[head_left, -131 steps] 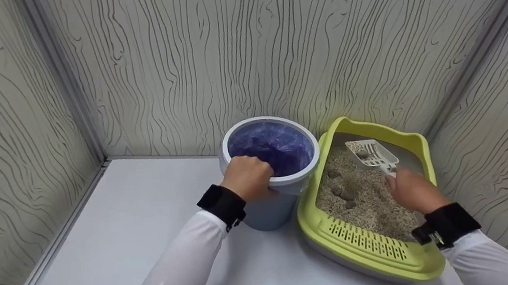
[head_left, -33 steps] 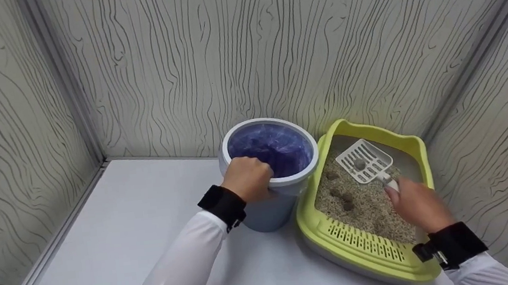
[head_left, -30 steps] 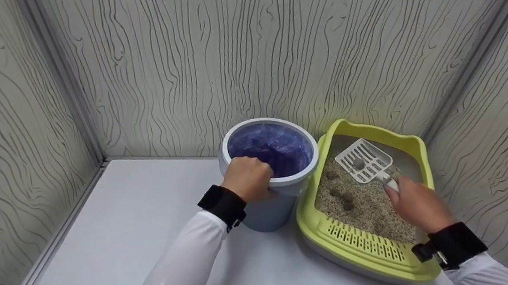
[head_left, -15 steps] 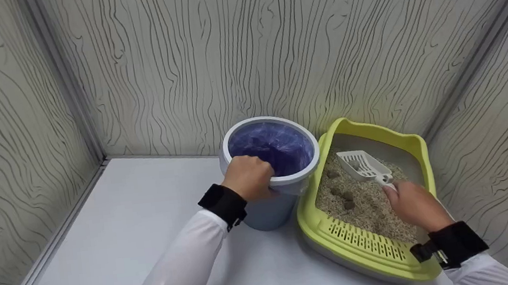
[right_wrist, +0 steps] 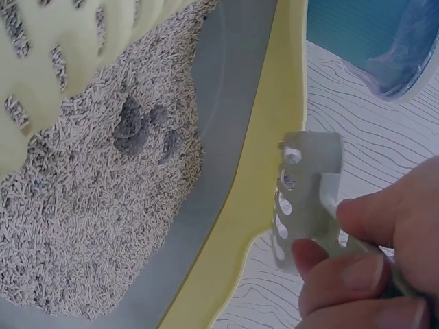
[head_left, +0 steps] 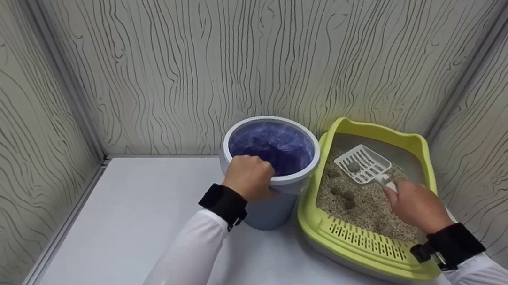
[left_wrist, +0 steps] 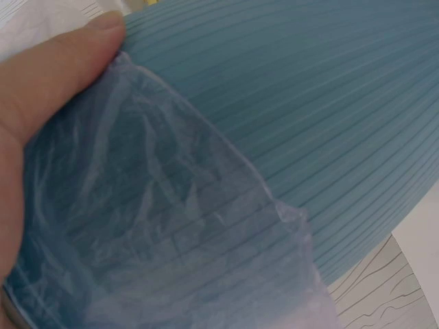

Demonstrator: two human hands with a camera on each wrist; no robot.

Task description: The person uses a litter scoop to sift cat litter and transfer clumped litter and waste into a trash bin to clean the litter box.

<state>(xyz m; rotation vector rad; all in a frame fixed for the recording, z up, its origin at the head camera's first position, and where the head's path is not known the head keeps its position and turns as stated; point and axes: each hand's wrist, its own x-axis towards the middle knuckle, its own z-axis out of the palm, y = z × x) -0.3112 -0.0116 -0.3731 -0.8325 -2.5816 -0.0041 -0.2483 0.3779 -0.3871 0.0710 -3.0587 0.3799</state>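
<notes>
At right of frame, the right hand (head_left: 418, 203) is gripping a white slotted plastic scoop (head_left: 377, 162) over the lime-green plastic tray (head_left: 308, 221), seemingly level to keep its round grey clump (head_left: 354, 167), while at centre the left hand (head_left: 248, 178) is clutching the blue-grey plastic bin (head_left: 269, 216), perhaps steadying it.

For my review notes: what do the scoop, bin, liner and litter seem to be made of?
Scoop: probably moulded plastic, smooth and off-white, with clean-edged slots.
Bin: likely rigid plastic with a dull finish; its wall is evenly ribbed.
Liner: thin plastic film, slightly glossy; it creases, and the bin's ribs show through.
Litter: small, matte, pale rods, perhaps plant pellets; the look leaves that open.
</notes>
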